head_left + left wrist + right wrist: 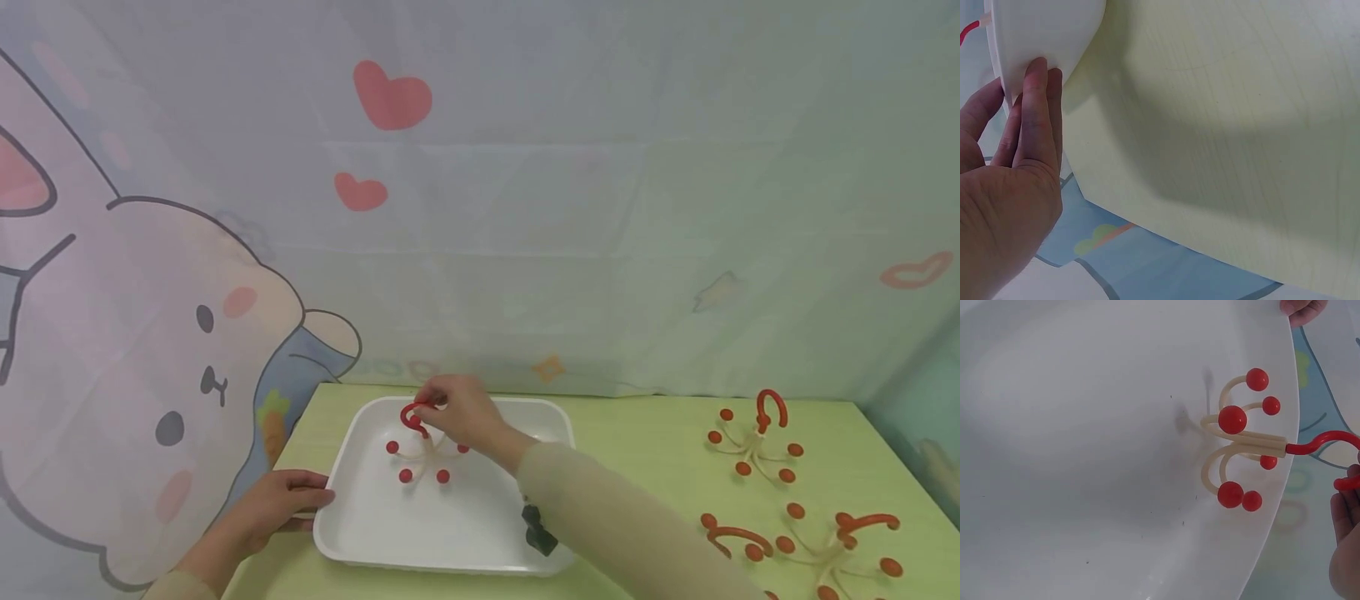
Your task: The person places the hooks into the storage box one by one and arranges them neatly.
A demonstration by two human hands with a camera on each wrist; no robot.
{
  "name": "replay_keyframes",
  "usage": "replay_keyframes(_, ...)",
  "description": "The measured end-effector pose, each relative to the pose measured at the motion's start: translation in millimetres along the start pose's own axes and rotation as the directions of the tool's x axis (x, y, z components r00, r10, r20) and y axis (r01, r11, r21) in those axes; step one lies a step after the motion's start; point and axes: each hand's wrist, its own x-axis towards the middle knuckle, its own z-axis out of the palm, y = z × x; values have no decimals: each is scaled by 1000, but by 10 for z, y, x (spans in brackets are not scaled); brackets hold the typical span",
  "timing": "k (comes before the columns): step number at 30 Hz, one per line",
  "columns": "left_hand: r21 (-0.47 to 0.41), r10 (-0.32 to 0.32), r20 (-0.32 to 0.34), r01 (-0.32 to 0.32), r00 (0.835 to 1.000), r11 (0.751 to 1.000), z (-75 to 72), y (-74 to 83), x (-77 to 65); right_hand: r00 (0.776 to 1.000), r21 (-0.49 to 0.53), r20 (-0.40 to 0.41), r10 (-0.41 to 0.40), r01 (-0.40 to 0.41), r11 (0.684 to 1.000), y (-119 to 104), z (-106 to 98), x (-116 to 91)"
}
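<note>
A white tray [420, 537] rests on the table, and my left hand [277, 507] grips its left rim. In the left wrist view, the thumb lies on one side of the rim and the fingers [1036, 119] press the tray's outer wall. Over the tray, my right hand [465, 412] pinches the red hook [1322, 442] of a hanger [428, 450]. Several curved cream arms fan out from its stem [1260, 445], each tipped with a red ball [1232, 419]. The hanger's shadow falls on the tray floor.
More hangers of this kind stand on the green table [637, 433] to the right: one farther back [756, 442], others near the front, including one with a raised hook [866, 523]. A printed cloth [525, 250] hangs behind the table.
</note>
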Motion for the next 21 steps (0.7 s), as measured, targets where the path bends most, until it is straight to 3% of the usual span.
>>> replay_keyframes(21, 25, -16, -41, 17, 999, 1000, 30, 39, -16, 997, 10, -9, 74, -74, 997, -16, 191, 70)
